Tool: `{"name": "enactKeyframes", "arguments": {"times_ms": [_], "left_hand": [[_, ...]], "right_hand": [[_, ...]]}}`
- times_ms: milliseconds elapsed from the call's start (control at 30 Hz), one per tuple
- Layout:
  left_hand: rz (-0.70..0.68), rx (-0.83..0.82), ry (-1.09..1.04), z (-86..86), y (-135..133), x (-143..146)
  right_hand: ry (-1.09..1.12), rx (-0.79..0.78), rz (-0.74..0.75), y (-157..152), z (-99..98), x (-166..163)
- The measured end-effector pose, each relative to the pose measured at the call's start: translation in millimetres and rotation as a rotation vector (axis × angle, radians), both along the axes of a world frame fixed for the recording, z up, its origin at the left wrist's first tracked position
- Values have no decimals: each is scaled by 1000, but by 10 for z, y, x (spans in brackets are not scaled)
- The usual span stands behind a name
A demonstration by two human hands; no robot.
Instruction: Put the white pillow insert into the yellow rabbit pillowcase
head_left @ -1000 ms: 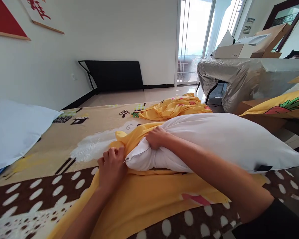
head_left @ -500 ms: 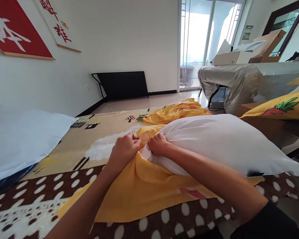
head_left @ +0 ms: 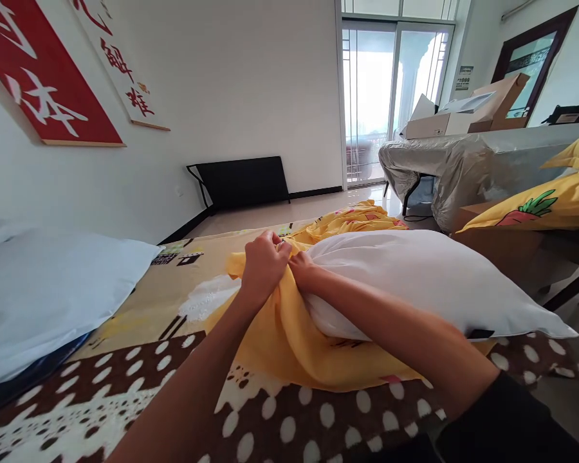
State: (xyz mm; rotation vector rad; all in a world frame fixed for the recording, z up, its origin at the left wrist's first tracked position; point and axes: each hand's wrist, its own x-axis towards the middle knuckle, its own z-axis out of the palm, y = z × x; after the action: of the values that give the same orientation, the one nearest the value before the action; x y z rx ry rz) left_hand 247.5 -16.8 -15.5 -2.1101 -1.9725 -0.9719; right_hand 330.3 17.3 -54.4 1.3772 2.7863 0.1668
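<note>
A white pillow [head_left: 395, 283] lies in front of me on the bed, its left end gathered to a bunch. My right hand [head_left: 302, 267] is closed round that bunched end, its fingertips partly hidden by cloth. Yellow cloth, which looks like a pillowcase [head_left: 289, 341], spreads under the pillow and rises in folds to my left hand [head_left: 266, 260]. That hand is closed on the pillowcase's edge, right beside my right hand. Some of the yellow fabric hangs over to the left of my wrist.
Another white pillow [head_left: 53, 296] lies at the left. Crumpled yellow fabric [head_left: 357, 218] is at the bed's far edge. A yellow pillow with a carrot print [head_left: 535, 209] sits at the right. Behind stands a plastic-covered table [head_left: 444, 161] with cardboard boxes [head_left: 502, 103]. The patterned blanket [head_left: 145, 373] covers the bed.
My left hand has moved up and to the right, drawing the yellow pillowcase up round the pillow's gathered end. My right hand keeps its grip. The view has tilted up slightly.
</note>
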Motion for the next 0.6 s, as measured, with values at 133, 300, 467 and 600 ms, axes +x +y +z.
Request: {"name": "enactKeyframes", "arguments": {"times_ms": [133,300,467,600], "left_hand": [[30,-141,116,-219,59,-146],[-21,-197,153,-402,-52,-349],[-89,-277,269,-454,-354,-309],[-126,-349,271,-431,-511,-252]], "right_hand": [[34,-1,41,18,-262,-27],[79,-210,246,270,-14,229],[432,-213,29,690,306,991],[433,-214,-128,790,158,1454]]}}
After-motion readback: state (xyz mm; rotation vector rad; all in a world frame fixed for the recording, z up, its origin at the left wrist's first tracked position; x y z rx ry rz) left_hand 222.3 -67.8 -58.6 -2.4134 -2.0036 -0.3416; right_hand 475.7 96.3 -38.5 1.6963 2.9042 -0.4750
